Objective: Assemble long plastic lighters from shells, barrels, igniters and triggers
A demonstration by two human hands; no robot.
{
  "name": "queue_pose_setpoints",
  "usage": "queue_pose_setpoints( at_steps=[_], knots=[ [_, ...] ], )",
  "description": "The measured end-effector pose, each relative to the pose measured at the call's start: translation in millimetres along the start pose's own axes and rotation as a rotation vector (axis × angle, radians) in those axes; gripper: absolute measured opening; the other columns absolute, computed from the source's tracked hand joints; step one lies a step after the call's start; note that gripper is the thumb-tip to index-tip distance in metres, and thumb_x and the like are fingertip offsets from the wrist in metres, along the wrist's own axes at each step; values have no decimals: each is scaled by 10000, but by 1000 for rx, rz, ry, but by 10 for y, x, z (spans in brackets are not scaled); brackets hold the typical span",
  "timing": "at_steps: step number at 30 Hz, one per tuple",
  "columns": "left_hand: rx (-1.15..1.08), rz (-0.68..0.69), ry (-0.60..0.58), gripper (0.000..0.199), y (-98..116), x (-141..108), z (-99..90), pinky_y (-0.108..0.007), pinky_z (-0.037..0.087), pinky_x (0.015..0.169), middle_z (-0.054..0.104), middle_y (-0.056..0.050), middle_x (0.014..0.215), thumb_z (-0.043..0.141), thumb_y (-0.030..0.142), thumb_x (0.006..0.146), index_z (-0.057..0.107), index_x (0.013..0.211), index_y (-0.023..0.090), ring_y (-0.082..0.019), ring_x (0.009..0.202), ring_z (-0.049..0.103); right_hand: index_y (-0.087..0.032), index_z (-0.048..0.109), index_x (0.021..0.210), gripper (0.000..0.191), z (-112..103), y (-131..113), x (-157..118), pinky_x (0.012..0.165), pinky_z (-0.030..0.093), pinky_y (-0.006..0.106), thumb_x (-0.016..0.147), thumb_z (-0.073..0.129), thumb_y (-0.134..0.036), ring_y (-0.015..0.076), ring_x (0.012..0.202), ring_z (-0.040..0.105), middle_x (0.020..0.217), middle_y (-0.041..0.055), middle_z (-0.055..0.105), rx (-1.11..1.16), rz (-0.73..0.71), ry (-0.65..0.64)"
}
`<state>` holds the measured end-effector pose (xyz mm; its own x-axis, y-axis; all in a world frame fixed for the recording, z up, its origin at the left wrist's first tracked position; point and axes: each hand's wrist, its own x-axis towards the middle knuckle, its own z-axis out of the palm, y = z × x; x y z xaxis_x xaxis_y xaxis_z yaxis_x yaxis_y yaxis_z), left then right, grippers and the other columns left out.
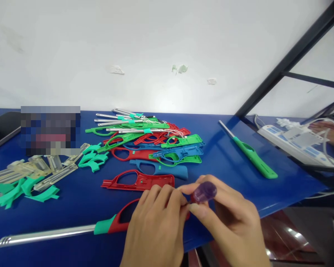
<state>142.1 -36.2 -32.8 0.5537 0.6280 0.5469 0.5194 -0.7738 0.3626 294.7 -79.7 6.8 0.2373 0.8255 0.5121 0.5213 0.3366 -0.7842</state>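
Observation:
A red lighter with a teal collar and a long silver tube lies on the blue table at the front. My left hand is closed over its handle, covering most of it. My right hand pinches a small screwdriver by its purple handle, between thumb and fingers. The screwdriver's thin tip points left at the red handle, beside my left fingertips; its exact contact point is hidden. Just behind my left hand lies an open red handle half.
Behind are a blue handle piece and a pile of coloured shells with silver tubes. Teal triggers and clear parts lie left. A green lighter lies right, near a power strip and another person's hand.

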Motion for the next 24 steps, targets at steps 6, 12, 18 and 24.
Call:
queue_pose_setpoints(
  at_steps=[6, 12, 18, 24],
  knots=[
    [-27, -33, 51, 244, 46, 30, 12, -422, 554, 637, 730, -4, 824, 437, 88, 1037, 569, 917, 254, -260, 701, 704, -279, 791, 767, 159, -40, 32, -32, 483, 454, 213, 887, 881, -333, 113, 583, 587, 675, -41, 639, 18, 82, 34],
    [-65, -52, 14, 230, 49, 24, 8, -394, 512, 659, 716, -7, 839, 458, 99, 1042, 569, 908, 250, -249, 734, 677, -231, 593, 674, 355, 19, 71, -91, 495, 397, 243, 899, 857, -310, 106, 582, 490, 667, -59, 493, 65, 160, 27],
    [-135, -69, -6, 214, 37, -9, 0, -412, 545, 693, 739, -9, 895, 485, 119, 1056, 610, 935, 244, -259, 781, 698, -245, 617, 750, 309, 31, 31, -117, 593, 512, 233, 888, 893, -267, 116, 670, 607, 744, -50, 624, 55, 69, 71],
    [-183, -99, -64, 190, 34, -21, -22, -432, 579, 771, 766, 4, 985, 525, 142, 1054, 665, 1035, 269, -258, 860, 717, -399, 627, 1496, 427, 78, -86, -265, 1013, 658, 442, 1078, 670, -471, 256, 1164, 796, 1376, 48, 777, 173, 0, 165]
  ],
)
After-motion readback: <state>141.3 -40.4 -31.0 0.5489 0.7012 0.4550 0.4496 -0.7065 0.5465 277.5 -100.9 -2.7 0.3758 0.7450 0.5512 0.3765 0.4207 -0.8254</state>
